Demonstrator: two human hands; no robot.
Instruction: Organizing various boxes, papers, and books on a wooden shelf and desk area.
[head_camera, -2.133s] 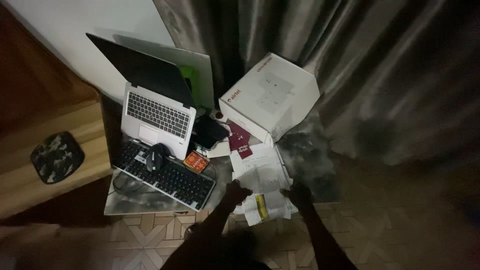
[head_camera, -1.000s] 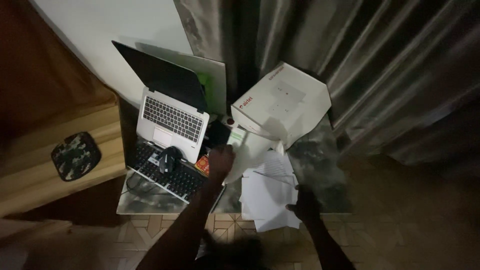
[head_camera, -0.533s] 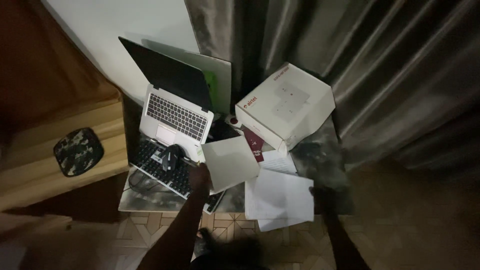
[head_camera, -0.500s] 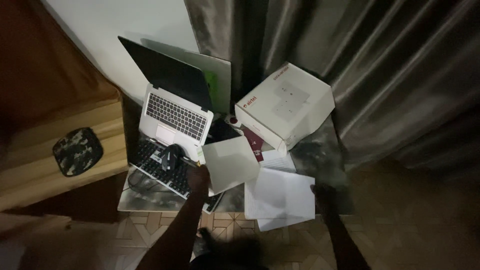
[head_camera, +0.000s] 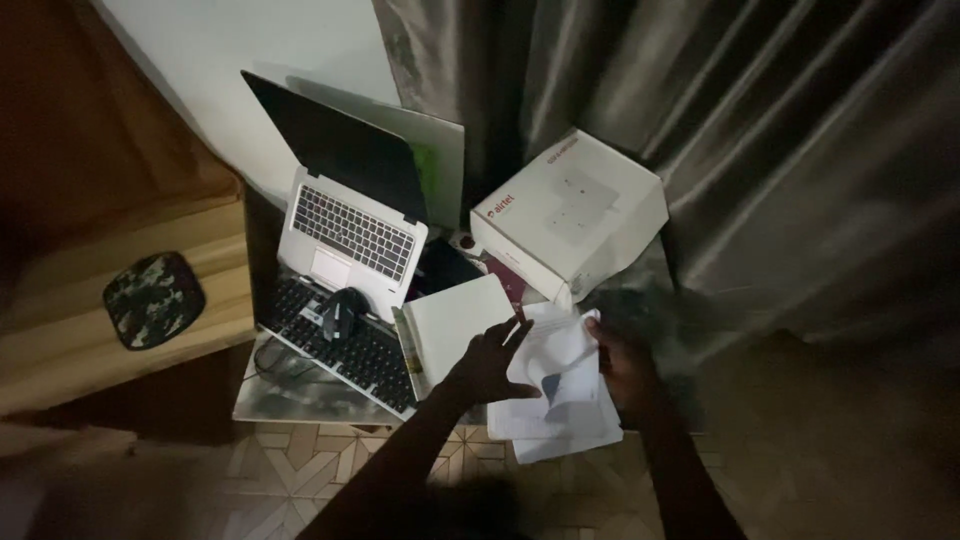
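Two-handed, worked a loose pile of white sheets (head_camera: 560, 390) at the front edge of the marble-patterned table (head_camera: 290, 402), just right of the black keyboard (head_camera: 335, 348). Pressed the left hand (head_camera: 487, 362) on the pile's left side, fingers spread wide. Pinched the upper right edge with the right hand (head_camera: 620, 365), fingers closed on a lifted, curling sheet. Crowded on the near side by a white book (head_camera: 455, 322) lying partly over the keyboard, and behind by a white box (head_camera: 570, 212). Probably best handled slowly in such dim light: lower pages held flat under the spread palm, the raised sheet peeled without creasing, overhanging corners drawn back from the table edge.
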